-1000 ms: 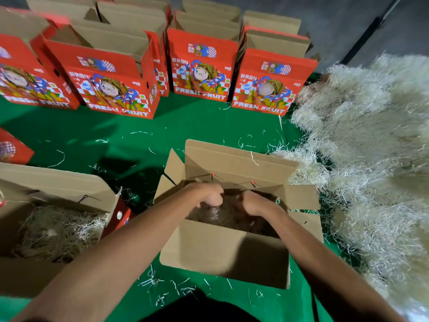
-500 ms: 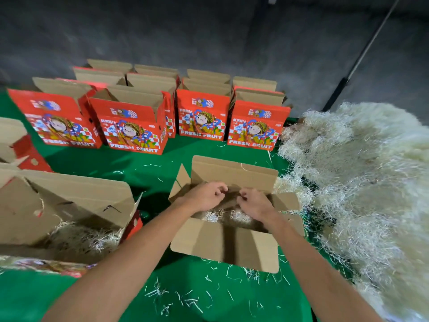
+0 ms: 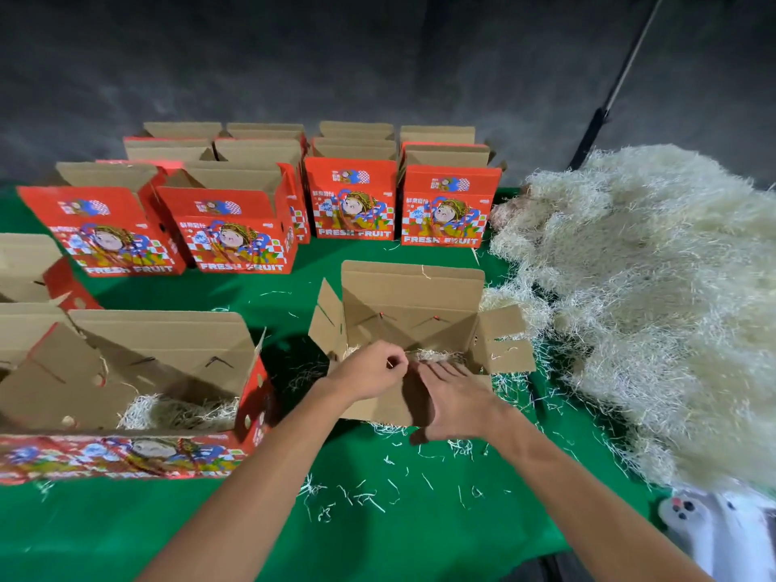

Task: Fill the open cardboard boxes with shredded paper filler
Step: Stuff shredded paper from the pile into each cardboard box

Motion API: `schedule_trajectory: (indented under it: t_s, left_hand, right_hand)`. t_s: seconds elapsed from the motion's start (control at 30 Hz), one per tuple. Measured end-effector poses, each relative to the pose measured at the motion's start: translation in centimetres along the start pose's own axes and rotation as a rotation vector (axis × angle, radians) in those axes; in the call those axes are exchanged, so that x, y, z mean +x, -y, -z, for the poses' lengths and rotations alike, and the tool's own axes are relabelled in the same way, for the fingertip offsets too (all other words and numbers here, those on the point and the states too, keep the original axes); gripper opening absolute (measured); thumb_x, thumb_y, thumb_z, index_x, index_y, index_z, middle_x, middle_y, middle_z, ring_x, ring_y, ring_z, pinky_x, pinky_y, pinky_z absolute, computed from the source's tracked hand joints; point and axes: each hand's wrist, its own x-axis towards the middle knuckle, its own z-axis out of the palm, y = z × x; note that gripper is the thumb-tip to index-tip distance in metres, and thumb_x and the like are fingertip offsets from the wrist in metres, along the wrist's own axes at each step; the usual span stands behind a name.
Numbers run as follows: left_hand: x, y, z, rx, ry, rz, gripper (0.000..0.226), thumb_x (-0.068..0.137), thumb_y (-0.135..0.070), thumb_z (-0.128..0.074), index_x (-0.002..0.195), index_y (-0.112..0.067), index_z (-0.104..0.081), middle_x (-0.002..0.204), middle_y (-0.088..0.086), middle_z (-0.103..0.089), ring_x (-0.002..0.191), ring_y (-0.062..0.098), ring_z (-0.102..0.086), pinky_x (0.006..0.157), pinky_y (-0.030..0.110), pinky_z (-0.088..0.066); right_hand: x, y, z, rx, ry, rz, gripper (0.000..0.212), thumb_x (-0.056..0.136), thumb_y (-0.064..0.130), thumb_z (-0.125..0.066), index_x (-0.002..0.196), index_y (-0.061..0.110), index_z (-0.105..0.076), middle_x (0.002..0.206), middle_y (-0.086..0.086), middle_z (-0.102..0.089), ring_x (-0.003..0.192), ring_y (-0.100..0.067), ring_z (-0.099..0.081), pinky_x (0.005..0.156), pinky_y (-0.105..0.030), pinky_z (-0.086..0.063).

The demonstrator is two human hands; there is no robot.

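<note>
Over the middle box [image 3: 413,312], both hands have come up out of the inside, where they were pressing one second ago, and they now sit at its near wall. The left hand [image 3: 369,373] is loosely curled and its fingertips seem to pinch a few strands of filler, though this is too small to be sure; the right hand [image 3: 455,399] is open, fingers straight, lying flat against the front of the box. I judge that this box has got its layer and the packing step here is ending — a pale bed of filler [image 3: 436,354] shows just behind the hands. The big pile [image 3: 646,296] lies to the right, touching the box flap, so the supply is near. The left box [image 3: 138,371] also holds filler in its bottom. How deep the filler is in the middle box I cannot tell, because the hands and the near wall hide the floor. The red boxes [image 3: 348,199] at the back stand open, but their insides are not visible — so whether they are filled is unknown.
</note>
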Motion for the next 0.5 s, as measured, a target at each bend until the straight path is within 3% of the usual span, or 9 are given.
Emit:
schedule_trajectory:
  t_s: [0.07,0.13,0.17,0.23,0.33,0.4,0.47,0.5]
  left_hand:
    - [-0.7,-0.5,0.4,-0.028,0.076,0.079,0.026,0.083,-0.049,-0.063,0.1,-0.031,-0.071,0.109,-0.006,-0.071,0.104,0.015,-0.065,0.101,0.043,-0.048]
    - [-1.3,-1.3,1.4,-0.066,0.209,0.144,0.054,0.069,-0.068,-0.069,0.115,-0.04,-0.066,0.121,-0.01,-0.065,0.111,0.014,-0.06,0.102,0.041,-0.045]
    - [-1.6,-1.9,2.1,-0.081,0.26,0.16,0.068,0.063,-0.073,-0.072,0.122,-0.041,-0.063,0.123,-0.013,-0.063,0.112,0.012,-0.059,0.101,0.04,-0.045]
    - [-1.9,-2.9,3.4,-0.057,0.329,0.16,0.078,0.058,-0.075,-0.077,0.126,-0.041,-0.062,0.117,-0.015,-0.062,0.107,0.012,-0.061,0.092,0.033,-0.047]
    - [-2.0,-4.0,4.7,0.032,0.382,0.164,0.063,0.063,-0.052,-0.086,0.121,-0.04,-0.064,0.118,-0.009,-0.065,0.104,0.019,-0.064,0.091,0.035,-0.05]
    - [-1.7,-4.3,4.9,0.132,0.3,0.159,0.027,0.078,-0.026,-0.076,0.102,-0.036,-0.068,0.105,-0.002,-0.069,0.092,0.022,-0.066,0.081,0.033,-0.053]
    - [-1.2,-4.6,5.0,0.282,0.152,0.09,0.016,0.082,-0.013,-0.06,0.08,-0.027,-0.066,0.08,0.002,-0.066,0.076,0.024,-0.065,0.061,0.027,-0.046]
    - [-1.0,-4.7,5.1,0.338,0.095,0.082,0.011,0.081,-0.014,-0.058,0.078,-0.022,-0.065,0.074,0.003,-0.063,0.073,0.025,-0.064,0.058,0.027,-0.044]
  right_hand:
    - [-0.2,0.3,-0.5,-0.011,-0.021,0.024,0.102,0.067,0.068,-0.065,0.144,0.012,-0.029,0.132,-0.006,-0.048,0.126,-0.026,-0.044,0.117,-0.045,-0.03]
    - [-0.3,0.5,0.4,0.128,0.01,0.046,0.082,0.071,0.054,-0.063,0.138,0.016,-0.036,0.119,-0.003,-0.053,0.116,-0.025,-0.051,0.109,-0.041,-0.041]
    - [-0.3,0.4,1.4,0.243,0.049,0.051,0.065,0.075,0.049,-0.062,0.129,0.019,-0.042,0.108,0.0,-0.057,0.103,-0.022,-0.058,0.095,-0.034,-0.05]
    - [-0.4,-0.2,3.2,0.452,0.13,0.015,0.037,0.085,0.042,-0.063,0.114,0.022,-0.052,0.09,0.002,-0.064,0.076,-0.013,-0.065,0.063,-0.021,-0.052]
    - [0.1,-1.1,5.4,0.56,0.111,-0.035,0.017,0.091,0.027,-0.063,0.101,0.014,-0.064,0.078,-0.006,-0.067,0.058,-0.01,-0.058,0.049,-0.022,-0.044]
    - [0.7,-1.4,6.6,0.581,0.112,-0.043,0.017,0.092,0.021,-0.064,0.107,0.015,-0.07,0.084,-0.008,-0.072,0.059,-0.01,-0.058,0.05,-0.021,-0.044]
    - [1.4,-1.6,7.9,0.709,0.16,-0.048,0.018,0.092,0.025,-0.066,0.109,0.021,-0.072,0.092,-0.006,-0.074,0.069,-0.012,-0.064,0.062,-0.022,-0.05]
    - [1.8,-1.8,8.6,0.793,0.177,-0.047,0.018,0.093,0.029,-0.065,0.109,0.024,-0.072,0.096,-0.003,-0.074,0.077,-0.014,-0.066,0.072,-0.027,-0.053]
